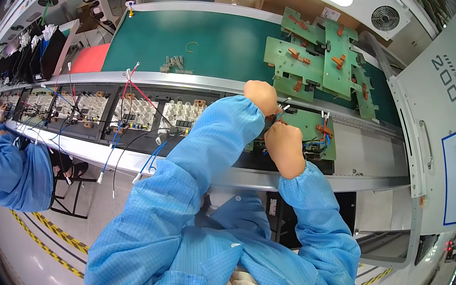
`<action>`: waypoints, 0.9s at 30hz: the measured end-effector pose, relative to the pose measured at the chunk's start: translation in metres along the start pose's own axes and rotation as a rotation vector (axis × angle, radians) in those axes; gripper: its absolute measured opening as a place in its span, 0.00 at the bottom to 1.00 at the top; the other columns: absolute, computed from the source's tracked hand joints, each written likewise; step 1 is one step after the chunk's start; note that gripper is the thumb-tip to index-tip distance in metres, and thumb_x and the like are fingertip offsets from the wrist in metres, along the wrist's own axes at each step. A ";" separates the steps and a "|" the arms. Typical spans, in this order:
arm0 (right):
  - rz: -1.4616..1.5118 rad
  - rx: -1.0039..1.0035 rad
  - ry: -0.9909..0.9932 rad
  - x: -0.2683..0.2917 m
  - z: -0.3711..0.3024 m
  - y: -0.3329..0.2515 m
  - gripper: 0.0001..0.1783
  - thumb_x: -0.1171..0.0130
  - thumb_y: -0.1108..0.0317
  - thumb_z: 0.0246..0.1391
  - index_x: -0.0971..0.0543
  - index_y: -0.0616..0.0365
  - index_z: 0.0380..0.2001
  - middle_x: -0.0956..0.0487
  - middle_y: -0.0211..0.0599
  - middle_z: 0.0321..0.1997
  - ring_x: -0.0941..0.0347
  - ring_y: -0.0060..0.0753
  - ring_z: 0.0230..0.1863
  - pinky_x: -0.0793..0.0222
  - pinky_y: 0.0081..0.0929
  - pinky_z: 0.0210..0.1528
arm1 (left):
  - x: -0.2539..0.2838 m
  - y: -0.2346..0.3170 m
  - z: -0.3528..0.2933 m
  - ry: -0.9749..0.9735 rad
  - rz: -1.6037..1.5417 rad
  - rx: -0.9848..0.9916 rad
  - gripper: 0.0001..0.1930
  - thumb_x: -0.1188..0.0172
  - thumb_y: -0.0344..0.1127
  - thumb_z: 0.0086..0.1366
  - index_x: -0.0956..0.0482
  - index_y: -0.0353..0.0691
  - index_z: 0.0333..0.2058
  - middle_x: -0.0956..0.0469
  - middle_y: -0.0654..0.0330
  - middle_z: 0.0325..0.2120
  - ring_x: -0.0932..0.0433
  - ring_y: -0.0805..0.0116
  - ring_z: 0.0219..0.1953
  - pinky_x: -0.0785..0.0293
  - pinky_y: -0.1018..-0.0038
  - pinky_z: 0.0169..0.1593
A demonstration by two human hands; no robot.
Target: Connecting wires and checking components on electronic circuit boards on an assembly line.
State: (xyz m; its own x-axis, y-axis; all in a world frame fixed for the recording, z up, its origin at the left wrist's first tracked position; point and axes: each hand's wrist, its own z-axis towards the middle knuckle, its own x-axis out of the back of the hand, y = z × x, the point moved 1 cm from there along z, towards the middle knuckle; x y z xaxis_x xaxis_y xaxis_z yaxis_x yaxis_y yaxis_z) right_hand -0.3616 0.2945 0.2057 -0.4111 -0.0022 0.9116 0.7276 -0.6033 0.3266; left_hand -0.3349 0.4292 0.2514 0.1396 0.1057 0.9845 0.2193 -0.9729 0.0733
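Note:
Both my hands are close together over a green board (304, 117) with orange clips and wires, lying in the dark track. My left hand (260, 97) is curled, its fingertips hidden at the board's left side. Just below and to the right, my right hand (284, 148) is closed into a fist with the thumb side up. Thin white-tipped wires (284, 108) stick up beside the fingers; whatever is pinched is too small or hidden to name. To the left of my sleeves sits a white circuit board (182, 115) with a small display and blue, black and red leads.
Stacked green boards with orange clips (298, 60) lie on the green mat (223, 39). Small clear cylinders (174, 63) and a yellow ring (192, 47) lie there too. More white boards (93, 107) line the track. A grey machine (442, 112) stands right; a blue-sleeved co-worker (11, 167) sits left.

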 end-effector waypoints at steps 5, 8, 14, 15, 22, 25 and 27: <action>0.010 -0.004 -0.017 -0.006 0.001 -0.004 0.10 0.45 0.69 0.47 0.20 0.56 0.16 0.22 0.39 0.17 0.22 0.38 0.20 0.30 0.31 0.20 | -0.015 -0.004 0.001 -0.047 -0.024 0.011 0.19 0.41 0.54 0.56 0.15 0.45 0.34 0.17 0.61 0.35 0.18 0.62 0.39 0.24 0.68 0.39; 0.126 -0.058 -0.012 0.003 0.003 -0.006 0.11 0.46 0.69 0.48 0.21 0.57 0.16 0.23 0.40 0.16 0.22 0.40 0.20 0.29 0.33 0.21 | -0.022 0.001 0.003 -0.090 -0.028 -0.014 0.17 0.44 0.47 0.58 0.15 0.41 0.35 0.18 0.58 0.37 0.19 0.57 0.41 0.23 0.65 0.41; 0.236 -0.105 0.066 0.012 0.002 -0.006 0.10 0.47 0.69 0.49 0.23 0.58 0.16 0.24 0.41 0.15 0.23 0.40 0.19 0.29 0.33 0.21 | -0.030 0.009 0.006 -0.004 0.012 -0.007 0.09 0.40 0.40 0.55 0.14 0.50 0.33 0.17 0.64 0.36 0.18 0.63 0.40 0.23 0.68 0.40; 0.190 -0.118 0.021 0.015 0.003 -0.008 0.10 0.47 0.69 0.49 0.23 0.58 0.17 0.24 0.41 0.15 0.23 0.40 0.19 0.29 0.33 0.21 | -0.031 0.005 0.008 -0.023 -0.006 0.032 0.09 0.40 0.40 0.55 0.14 0.50 0.34 0.17 0.63 0.37 0.18 0.63 0.41 0.23 0.68 0.40; 0.069 -0.082 -0.046 0.004 0.000 -0.009 0.10 0.47 0.68 0.50 0.23 0.58 0.18 0.24 0.39 0.15 0.23 0.39 0.19 0.29 0.33 0.21 | -0.020 -0.005 0.009 -0.096 -0.023 0.075 0.11 0.41 0.42 0.57 0.15 0.50 0.35 0.17 0.62 0.37 0.19 0.61 0.42 0.23 0.66 0.40; 0.050 -0.063 -0.038 -0.004 -0.001 -0.005 0.11 0.47 0.68 0.50 0.24 0.59 0.18 0.23 0.42 0.16 0.22 0.41 0.20 0.29 0.34 0.22 | -0.019 0.002 0.004 -0.084 -0.009 -0.064 0.12 0.42 0.38 0.57 0.16 0.43 0.38 0.18 0.57 0.39 0.20 0.56 0.43 0.22 0.63 0.42; 0.224 -0.174 -0.085 0.001 0.001 -0.004 0.11 0.46 0.67 0.49 0.23 0.60 0.19 0.23 0.46 0.18 0.22 0.46 0.22 0.28 0.37 0.24 | -0.022 0.006 0.007 -0.020 0.018 -0.045 0.10 0.41 0.37 0.55 0.15 0.46 0.36 0.17 0.60 0.37 0.19 0.59 0.41 0.22 0.66 0.40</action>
State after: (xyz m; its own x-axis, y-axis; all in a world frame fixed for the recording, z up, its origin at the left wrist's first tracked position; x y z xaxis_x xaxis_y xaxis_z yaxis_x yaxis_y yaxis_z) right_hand -0.3644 0.2973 0.2052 -0.1977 -0.0884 0.9763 0.6867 -0.7232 0.0735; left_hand -0.3302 0.4226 0.2294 0.1625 0.0922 0.9824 0.1731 -0.9829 0.0636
